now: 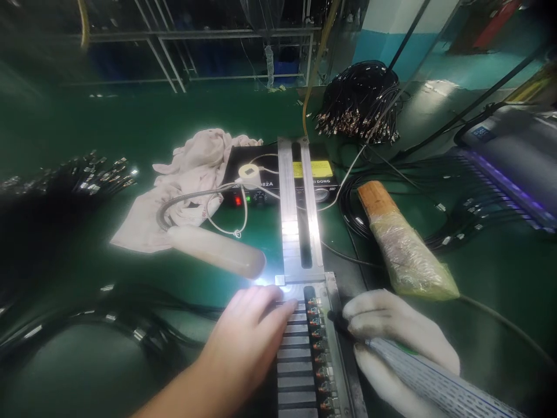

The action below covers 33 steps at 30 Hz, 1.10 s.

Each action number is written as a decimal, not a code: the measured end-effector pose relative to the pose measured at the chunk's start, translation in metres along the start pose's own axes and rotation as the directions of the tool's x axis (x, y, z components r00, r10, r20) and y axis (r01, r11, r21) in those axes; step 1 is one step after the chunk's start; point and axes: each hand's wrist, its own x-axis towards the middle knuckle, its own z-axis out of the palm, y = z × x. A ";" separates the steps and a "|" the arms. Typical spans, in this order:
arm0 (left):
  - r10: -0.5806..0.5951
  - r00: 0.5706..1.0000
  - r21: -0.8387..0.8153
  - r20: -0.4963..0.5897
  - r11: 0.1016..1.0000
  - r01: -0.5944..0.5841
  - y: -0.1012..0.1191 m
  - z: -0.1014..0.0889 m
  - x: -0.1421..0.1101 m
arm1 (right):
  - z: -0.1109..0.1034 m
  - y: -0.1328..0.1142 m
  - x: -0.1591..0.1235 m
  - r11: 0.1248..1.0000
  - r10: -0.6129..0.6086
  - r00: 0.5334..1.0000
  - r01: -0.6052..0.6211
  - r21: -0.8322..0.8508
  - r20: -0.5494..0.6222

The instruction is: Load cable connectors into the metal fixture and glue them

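Observation:
A metal fixture rail (290,226) runs down the middle of the green bench, with a row of several small cable connectors (319,354) seated in its slot near me. My bare left hand (250,337) lies on the rail's metal blocks, fingers stretched flat towards a bright lamp spot. My right hand (391,331), in a white glove, is closed around a slim ribbed tool (435,383) with its dark tip at the connectors' right edge.
A flexible lamp (217,249) lies left of the rail, with a crumpled cloth (191,174) and a black control box (261,174) behind it. A plastic-wrapped wooden handle (404,244) lies to the right. Black cable bundles (361,98) sit at the back and far left (87,174).

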 end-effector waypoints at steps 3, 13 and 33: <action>0.000 1.000 -0.013 0.000 1.000 0.000 0.000 -0.001 0.000 | 0.000 0.001 -0.004 1.000 0.006 1.000 -0.006 0.018 0.002; -0.004 1.000 -0.033 0.014 0.999 0.005 0.000 -0.001 -0.001 | 0.002 0.003 -0.008 0.999 0.024 1.000 -0.024 0.025 -0.012; -0.008 1.000 -0.034 0.003 0.999 0.008 0.000 0.001 0.000 | 0.001 0.006 -0.008 0.999 0.026 1.000 -0.026 0.024 0.007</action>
